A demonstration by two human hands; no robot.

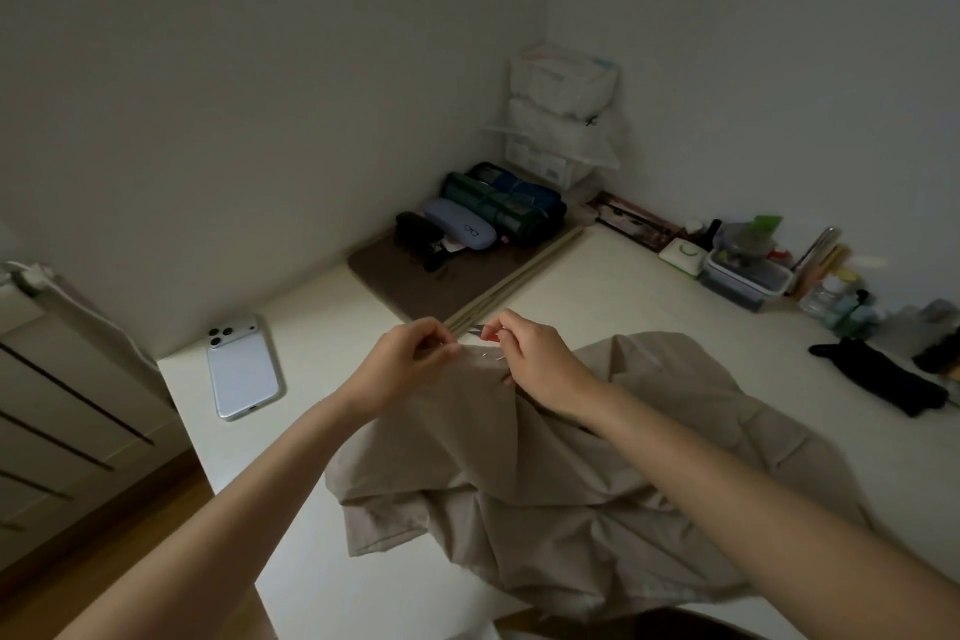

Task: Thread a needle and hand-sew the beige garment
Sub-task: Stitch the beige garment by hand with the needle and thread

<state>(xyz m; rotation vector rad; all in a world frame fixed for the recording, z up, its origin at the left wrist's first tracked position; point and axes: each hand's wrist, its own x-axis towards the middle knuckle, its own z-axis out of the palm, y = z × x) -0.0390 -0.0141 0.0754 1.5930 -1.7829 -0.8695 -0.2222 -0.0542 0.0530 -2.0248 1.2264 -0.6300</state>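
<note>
While left hand (410, 360) and right hand (531, 363) pinch its far edge, beige garment (571, 489), rumpled, creased

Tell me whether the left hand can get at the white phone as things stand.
Probably yes. The phone lies on the table left of the left hand, with nothing between them, but that hand pinches the beige garment and would have to let go.

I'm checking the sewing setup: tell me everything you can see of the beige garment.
The beige garment is plain, thin-looking cloth, crumpled and heavily creased, spread on the white table. A flap lies at its near left. The left hand and right hand pinch its lifted far edge, close together.
</note>
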